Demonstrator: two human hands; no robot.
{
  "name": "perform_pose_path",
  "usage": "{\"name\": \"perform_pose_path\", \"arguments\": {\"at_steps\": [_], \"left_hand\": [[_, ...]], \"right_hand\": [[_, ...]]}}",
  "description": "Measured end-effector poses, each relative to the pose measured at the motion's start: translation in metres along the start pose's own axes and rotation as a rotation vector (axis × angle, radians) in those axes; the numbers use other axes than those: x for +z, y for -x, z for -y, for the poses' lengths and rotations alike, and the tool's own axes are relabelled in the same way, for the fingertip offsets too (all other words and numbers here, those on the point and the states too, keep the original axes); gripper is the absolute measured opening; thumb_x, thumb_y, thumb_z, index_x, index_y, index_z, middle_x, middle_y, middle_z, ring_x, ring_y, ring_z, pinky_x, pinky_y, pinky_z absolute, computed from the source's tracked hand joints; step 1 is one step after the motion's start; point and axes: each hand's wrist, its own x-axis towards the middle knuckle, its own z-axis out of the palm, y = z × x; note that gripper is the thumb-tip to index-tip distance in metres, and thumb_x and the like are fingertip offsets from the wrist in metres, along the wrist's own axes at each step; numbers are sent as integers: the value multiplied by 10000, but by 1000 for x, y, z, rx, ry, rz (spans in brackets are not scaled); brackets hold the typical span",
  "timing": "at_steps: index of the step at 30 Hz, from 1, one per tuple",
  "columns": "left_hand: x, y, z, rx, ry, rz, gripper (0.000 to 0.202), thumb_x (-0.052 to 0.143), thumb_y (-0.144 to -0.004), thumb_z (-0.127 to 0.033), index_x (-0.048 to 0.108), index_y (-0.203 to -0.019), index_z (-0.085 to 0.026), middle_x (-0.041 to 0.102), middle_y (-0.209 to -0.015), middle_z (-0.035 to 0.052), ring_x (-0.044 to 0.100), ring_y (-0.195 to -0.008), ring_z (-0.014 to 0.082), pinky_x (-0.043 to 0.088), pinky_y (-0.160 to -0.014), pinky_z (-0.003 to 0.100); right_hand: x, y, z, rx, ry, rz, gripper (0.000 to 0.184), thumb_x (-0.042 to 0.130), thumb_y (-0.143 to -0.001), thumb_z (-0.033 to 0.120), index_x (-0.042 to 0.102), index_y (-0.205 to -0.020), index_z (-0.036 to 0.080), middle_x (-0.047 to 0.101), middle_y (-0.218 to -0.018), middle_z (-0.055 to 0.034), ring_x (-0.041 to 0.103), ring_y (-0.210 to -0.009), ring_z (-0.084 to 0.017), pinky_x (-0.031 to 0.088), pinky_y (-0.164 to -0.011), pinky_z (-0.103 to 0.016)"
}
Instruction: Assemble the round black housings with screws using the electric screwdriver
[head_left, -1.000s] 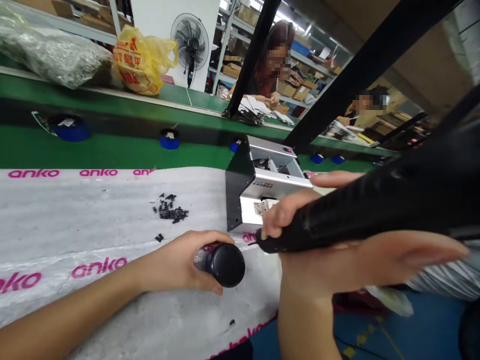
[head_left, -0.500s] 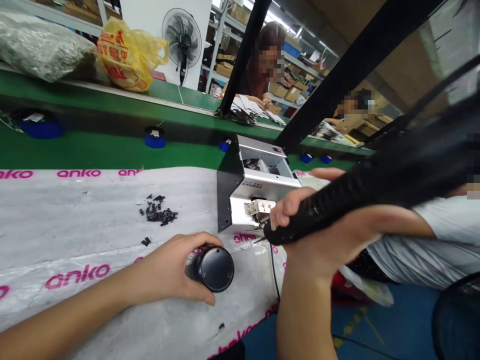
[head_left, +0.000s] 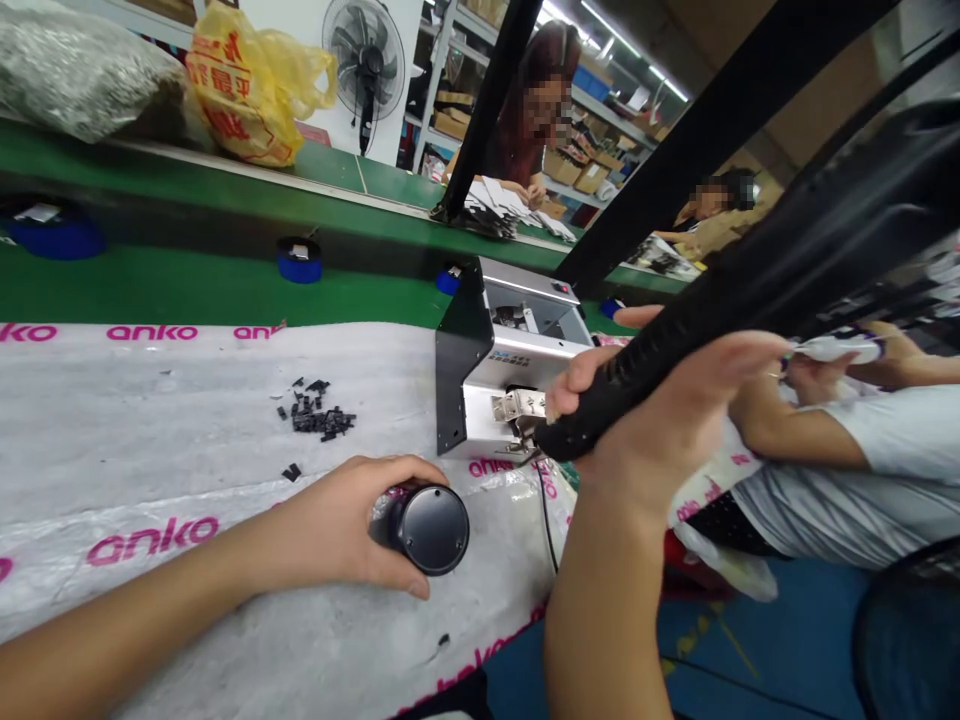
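My left hand (head_left: 330, 525) is closed around a black cylinder (head_left: 433, 530) that stands on the plastic-covered bench; small holes or screws show near the rim of its round face. In my right hand (head_left: 667, 430) is a long black electric screwdriver (head_left: 652, 350), held at a slant with its thin bit low on the left. That bit is by the front bracket (head_left: 517, 405) of a silver and black screw feeder (head_left: 487, 365); whether they touch, I cannot tell. Small black pieces (head_left: 322, 415) lie in a loose pile beyond my left hand.
White plastic sheeting (head_left: 187, 390) with pink lettering covers the bench. Blue rolls (head_left: 300, 262) sit along the green strip behind. A yellow bag (head_left: 247, 90) rests on the ledge. A dark cable (head_left: 546, 520) hangs beside the feeder. At right, a co-worker's sleeve (head_left: 892, 430) is close.
My right hand has shifted slightly up, bringing the screwdriver's tip closer to the feeder's front bracket. The tool's back end has swung upward. My left hand keeps its hold on the cylinder.
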Motion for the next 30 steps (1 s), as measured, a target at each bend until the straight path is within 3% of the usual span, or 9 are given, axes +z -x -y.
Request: {"name": "perform_pose_path", "arguments": {"at_steps": [2, 5, 7, 12, 18, 21, 24, 26, 30], "left_hand": [[-1, 0, 0, 23, 5, 0, 647, 883, -624, -370, 613, -1209, -311, 666, -1246, -11, 603, -1164, 264, 463, -1001, 367], [-1, 0, 0, 38, 2, 4, 637, 877, -632, -374, 614, -1209, -304, 670, -1243, -1, 608, -1159, 272, 467, -1001, 381], [-1, 0, 0, 18, -1, 7, 645, 880, -624, -385, 616, -1208, -309, 664, -1255, 1, 601, -1169, 283, 467, -1003, 393], [-1, 0, 0, -12, -10, 2, 653, 881, -614, -357, 621, -1212, -318, 661, -1263, -2, 595, -1182, 296, 473, -1000, 399], [-3, 0, -6, 2, 12, 24, 647, 884, -621, -351, 625, -1211, -293, 670, -1257, 9, 600, -1178, 287, 467, -1002, 393], [-4, 0, -6, 16, 20, 22, 640, 882, -628, -325, 626, -1213, -282, 674, -1248, 12, 607, -1170, 278, 465, -1002, 386], [-3, 0, -3, 35, 2, 14, 632, 872, -641, -359, 620, -1217, -297, 672, -1252, 7, 608, -1167, 278, 465, -1000, 388], [-3, 0, 0, 40, -9, 16, 635, 870, -639, -380, 617, -1217, -308, 671, -1254, 1, 609, -1165, 280, 465, -1001, 390], [-3, -1, 0, 1, -31, 18, 656, 877, -624, -370, 614, -1222, -313, 664, -1272, 2, 598, -1183, 295, 465, -1003, 402]], "right_hand": [[2, 6, 10, -9, -4, -9, 579, 412, -867, 757, 560, -923, 200, 529, -490, 44, 466, -329, -156, 365, -266, -255], [8, 3, 13, -175, -24, -197, 460, 400, -936, 624, 564, -865, 200, 517, -499, 44, 494, -352, -152, 371, -294, -243], [10, -5, 6, -209, -26, -259, 454, 425, -921, 633, 549, -831, 206, 496, -468, 51, 486, -342, -151, 348, -286, -234], [0, -8, -6, -60, 13, -89, 540, 473, -850, 748, 554, -870, 214, 516, -458, 53, 456, -312, -146, 375, -275, -251], [2, 17, 13, 121, -147, 74, 436, 370, -939, 651, 560, -936, 259, 551, -537, 35, 516, -370, -157, 430, -312, -255], [10, 17, 19, -22, -155, 27, 450, 222, -1016, 496, 589, -918, 256, 549, -538, 41, 511, -367, -126, 434, -334, -216], [13, 8, 16, -211, -88, -130, 419, 231, -1025, 317, 608, -867, 225, 516, -539, 48, 523, -396, -107, 413, -368, -190], [11, 2, 11, -236, -49, -205, 366, 318, -1010, 396, 592, -843, 220, 489, -523, 55, 502, -387, -116, 379, -357, -206], [3, -5, 0, -157, -1, -128, 417, 438, -930, 631, 555, -859, 237, 506, -499, 55, 465, -358, -136, 355, -347, -247]]}}
